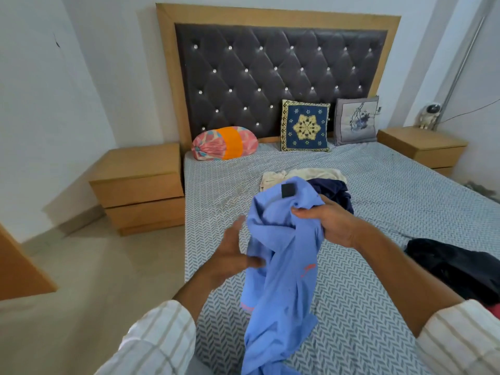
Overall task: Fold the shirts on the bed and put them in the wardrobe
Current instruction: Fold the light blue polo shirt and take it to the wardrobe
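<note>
A light blue shirt [281, 266] with a black neck label hangs crumpled in front of me over the bed [378, 280]. My right hand [328, 221] grips its bunched collar end from the right. My left hand [235, 253] is beside the shirt's left edge, fingers straight and blurred, the thumb touching the cloth. Behind the shirt lie a cream shirt [303, 175] and a dark navy shirt [334, 193] in a small heap mid-bed. A black garment [457, 269] lies at the bed's right edge. No wardrobe shows clearly.
Three cushions [305, 125] lean on the tufted headboard [270, 71]. Wooden nightstands stand left [140, 185] and right [422, 147] of the bed, a small figurine [430, 115] on the right one. A wooden panel [19, 266] juts in at far left over tiled floor.
</note>
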